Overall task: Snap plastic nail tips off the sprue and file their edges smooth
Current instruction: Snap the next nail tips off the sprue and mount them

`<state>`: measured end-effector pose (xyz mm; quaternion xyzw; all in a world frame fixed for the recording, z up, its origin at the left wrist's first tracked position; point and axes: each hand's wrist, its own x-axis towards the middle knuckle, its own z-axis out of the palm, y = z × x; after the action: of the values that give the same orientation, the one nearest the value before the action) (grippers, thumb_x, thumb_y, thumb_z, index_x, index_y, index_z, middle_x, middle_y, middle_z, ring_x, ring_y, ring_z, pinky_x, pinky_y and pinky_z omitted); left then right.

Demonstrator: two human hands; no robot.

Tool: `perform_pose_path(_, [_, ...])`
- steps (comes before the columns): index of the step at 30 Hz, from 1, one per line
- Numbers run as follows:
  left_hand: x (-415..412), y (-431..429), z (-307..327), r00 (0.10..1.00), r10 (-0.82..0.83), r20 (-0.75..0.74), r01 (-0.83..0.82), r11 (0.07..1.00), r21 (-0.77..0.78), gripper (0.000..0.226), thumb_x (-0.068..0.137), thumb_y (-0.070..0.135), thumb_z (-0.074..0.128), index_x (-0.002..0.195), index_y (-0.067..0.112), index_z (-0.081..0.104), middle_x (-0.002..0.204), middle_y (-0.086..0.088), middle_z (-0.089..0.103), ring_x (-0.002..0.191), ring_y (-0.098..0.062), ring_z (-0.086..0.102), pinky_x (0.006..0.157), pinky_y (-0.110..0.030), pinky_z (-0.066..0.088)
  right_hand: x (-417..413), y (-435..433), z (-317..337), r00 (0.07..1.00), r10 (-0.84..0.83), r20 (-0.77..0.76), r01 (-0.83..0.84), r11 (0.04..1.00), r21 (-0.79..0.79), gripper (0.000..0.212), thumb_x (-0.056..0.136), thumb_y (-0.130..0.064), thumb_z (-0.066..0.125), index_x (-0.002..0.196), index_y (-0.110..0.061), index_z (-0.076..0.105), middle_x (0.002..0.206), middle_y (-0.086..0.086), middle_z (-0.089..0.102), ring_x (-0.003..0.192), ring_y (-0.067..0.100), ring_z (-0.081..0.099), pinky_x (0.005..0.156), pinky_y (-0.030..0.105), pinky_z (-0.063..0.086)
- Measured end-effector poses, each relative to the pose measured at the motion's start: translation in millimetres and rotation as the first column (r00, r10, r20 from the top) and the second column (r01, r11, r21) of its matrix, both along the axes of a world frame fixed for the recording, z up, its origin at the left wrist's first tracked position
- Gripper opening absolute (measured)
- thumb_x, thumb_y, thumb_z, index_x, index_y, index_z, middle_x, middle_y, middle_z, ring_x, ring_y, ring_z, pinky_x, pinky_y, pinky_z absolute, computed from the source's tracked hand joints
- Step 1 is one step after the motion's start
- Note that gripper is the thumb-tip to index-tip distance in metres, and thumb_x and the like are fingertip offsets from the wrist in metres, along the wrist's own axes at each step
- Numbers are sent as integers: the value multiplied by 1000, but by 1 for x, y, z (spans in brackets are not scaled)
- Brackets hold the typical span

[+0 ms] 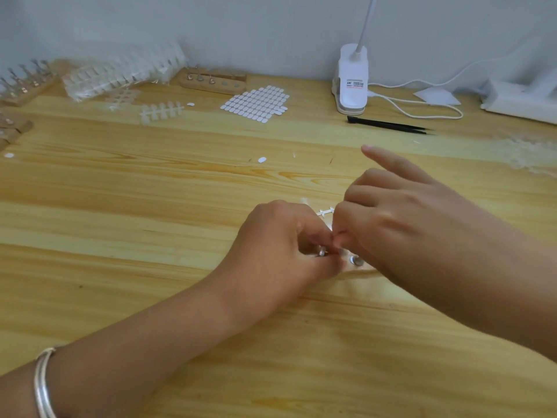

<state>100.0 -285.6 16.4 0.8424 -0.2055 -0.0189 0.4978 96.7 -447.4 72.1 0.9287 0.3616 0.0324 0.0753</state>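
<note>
Left hand: fingers are curled and the tips closed in a pinch grip where the two hands meet. The pinched item is mostly hidden and is judged to be the near end of the sprue.
Right hand: the index finger is stretched out toward the far side. The other fingers are curled, and the same sprue is pinched in the grip.
Sprue: a thin white strip is held between the hands at centre, just above the surface. Only a short stretch with bare stubs is seen past the right knuckles.
Small metal piece: lies just near of the fingertips, and a second is seen at the left fingertips. Identity not determined.
Spare sprue: lies far left, well apart from the hands, with its tips attached.
Clear bag: more sprues are stacked inside, at the far left by the wall.
White oval: lies alone, far of the hands. It cannot be told whether it is a nail tip or an adhesive tab.
Tab sheet: far centre, ovals in rows.
Tweezers: black, far right, untouched.
File: none is identified.
Step in hand: snapping, judged from the bare stubs and the two pinches.
Progress: judged early. One sprue is partly stripped, the spare stock is untouched, and filing is not seen to have begun.
</note>
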Motion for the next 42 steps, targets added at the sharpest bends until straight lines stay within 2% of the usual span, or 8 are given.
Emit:
perform_pose_path(2, [1,1,-2,1000,0,-8,0,1000,-24,21,70,14,82,63,30,71,68,4,68,67,-15,64,64,-40,52,-6,-3,-8,984,-33,176,15,995,100,11,80,-13,63,71,-12,67,64,2,61,72,30,66,114,51,38])
perform_pose_path(5, [2,1,-5,1000,9,-24,-10,999,-41,10,69,18,80,66,26,74,71,3,69,68,-17,66,66,-42,54,-11,-11,-25,965,-82,248,22,971,237,7,78,-4,74,75,-10,70,70,6,65,80,31,69,113,49,29])
perform_pose_path(8, [2,1,-5,1000,15,-28,-16,999,-39,14,69,18,82,65,30,74,72,5,69,69,-15,67,66,-40,54,-19,-16,-34,942,-129,309,11,935,355,12,79,2,76,81,-9,73,78,6,69,89,29,70,112,50,33])
perform_pose_path(14, [1,0,-4,998,18,-56,-21,998,-53,7,67,25,82,67,25,76,73,5,69,69,-14,66,66,-39,54,-28,-21,-48,922,-95,375,-83,898,432,11,90,-15,69,82,-11,76,78,1,72,89,24,72,106,49,41])
perform_pose_path(21, [0,-1,-2,998,30,-52,-32,999,-38,12,70,12,85,69,20,77,74,2,70,69,-16,67,67,-40,54,-23,-19,-57,935,-86,345,-100,868,486,7,79,-2,75,79,-9,75,78,0,72,92,24,72,105,47,44])
perform_pose_path(28, [-1,-1,0,999,13,-38,-15,999,-42,12,71,12,85,72,22,79,73,2,70,69,-15,65,66,-34,53,-27,-20,-70,965,-147,215,-43,724,688,6,84,-3,70,79,-6,71,83,2,73,98,23,71,96,40,47])
perform_pose_path(34, [0,1,-4,999,5,-45,-7,999,-37,10,72,12,84,74,21,80,73,6,69,64,-5,61,62,-18,44,-29,-18,-79,936,-194,293,-69,717,694,8,86,-3,69,79,-5,72,81,2,73,99,24,72,94,41,48])
perform_pose_path(42, [0,1,-6,1000,9,-8,-9,1000,-23,10,73,11,83,71,19,78,74,5,70,70,-12,66,66,-31,54,-33,-15,-84,854,-228,467,-113,796,595,20,89,-4,69,69,-8,68,79,2,74,105,22,72,102,39,41])
